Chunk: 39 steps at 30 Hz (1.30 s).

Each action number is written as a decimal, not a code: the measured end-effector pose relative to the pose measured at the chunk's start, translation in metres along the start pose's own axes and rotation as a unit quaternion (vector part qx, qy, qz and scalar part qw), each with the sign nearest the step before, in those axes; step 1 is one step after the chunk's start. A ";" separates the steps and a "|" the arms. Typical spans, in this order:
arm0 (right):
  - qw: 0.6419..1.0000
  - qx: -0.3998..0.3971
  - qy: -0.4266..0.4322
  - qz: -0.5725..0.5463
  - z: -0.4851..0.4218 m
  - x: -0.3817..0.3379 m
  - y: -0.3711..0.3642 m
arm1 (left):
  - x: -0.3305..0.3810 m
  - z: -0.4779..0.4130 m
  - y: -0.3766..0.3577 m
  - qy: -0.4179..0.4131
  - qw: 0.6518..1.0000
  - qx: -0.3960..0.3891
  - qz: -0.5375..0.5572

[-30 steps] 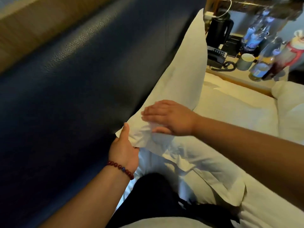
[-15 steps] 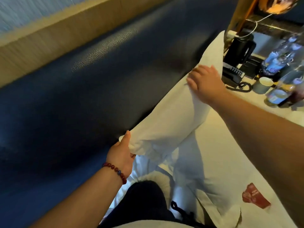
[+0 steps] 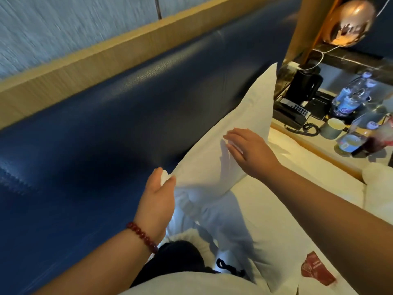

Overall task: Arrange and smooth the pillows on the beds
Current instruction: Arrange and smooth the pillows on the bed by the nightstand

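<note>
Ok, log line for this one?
phase: smoothing | left hand: pinches corner of white rectangular cloth pillow | right hand: open over pillow face | pillow: leans on dark-blue leather headboard

I can read no words here. The small dark red card (image 3: 316,271) on my white bedsheet (image 3: 276,211) bears pale print too blurred to make out. The blue labels on the clear plastic water bottles (image 3: 348,101) are just as smeared.

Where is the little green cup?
In the head view, the cup stands on the bedside table at the far right, past the pillow. It is just right of the black phone, in front of the water bottles.
</note>
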State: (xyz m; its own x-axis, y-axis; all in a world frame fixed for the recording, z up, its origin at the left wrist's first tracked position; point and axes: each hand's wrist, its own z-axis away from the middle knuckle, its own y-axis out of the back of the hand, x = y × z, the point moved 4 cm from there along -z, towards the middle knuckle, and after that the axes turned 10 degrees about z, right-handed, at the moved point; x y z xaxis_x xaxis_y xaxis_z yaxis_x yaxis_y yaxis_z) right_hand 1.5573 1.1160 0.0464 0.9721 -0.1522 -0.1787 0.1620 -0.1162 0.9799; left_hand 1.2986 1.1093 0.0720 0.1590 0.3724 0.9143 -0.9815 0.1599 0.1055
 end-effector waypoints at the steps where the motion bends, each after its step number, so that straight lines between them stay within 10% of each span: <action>1: 1.000 -0.001 -0.006 -0.006 0.004 0.004 0.001 | 0.004 -0.002 -0.009 -0.004 1.000 -0.005 -0.004; 10: 0.999 -0.032 -0.007 -0.020 0.024 0.028 0.002 | 0.035 -0.050 -0.089 -0.127 0.962 -0.135 -0.200; 16: 0.998 -0.036 0.052 0.018 -0.001 0.026 -0.002 | 0.057 -0.093 -0.123 -0.225 0.827 -0.223 -0.464; 24: 0.980 -0.031 0.150 0.129 -0.090 0.090 -0.005 | 0.047 -0.130 -0.166 -0.219 0.739 -0.299 -0.563; 31: 0.986 0.111 -0.125 0.010 -0.125 0.182 0.023 | 0.042 -0.136 -0.171 -0.244 0.725 -0.288 -0.575; 39: 0.870 0.144 -0.372 -0.289 -0.046 0.190 -0.048 | 0.052 -0.136 -0.207 -0.304 0.701 -0.275 -0.584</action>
State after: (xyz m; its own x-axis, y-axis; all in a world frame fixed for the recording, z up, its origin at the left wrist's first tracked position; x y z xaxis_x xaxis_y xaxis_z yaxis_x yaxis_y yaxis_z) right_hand 1.7423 1.1373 -0.0307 0.3458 -0.5671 -0.7475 0.4352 -0.6088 0.6633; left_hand 1.5242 1.2203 0.0444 0.5801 -0.7377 0.3455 -0.0039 0.4216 0.9068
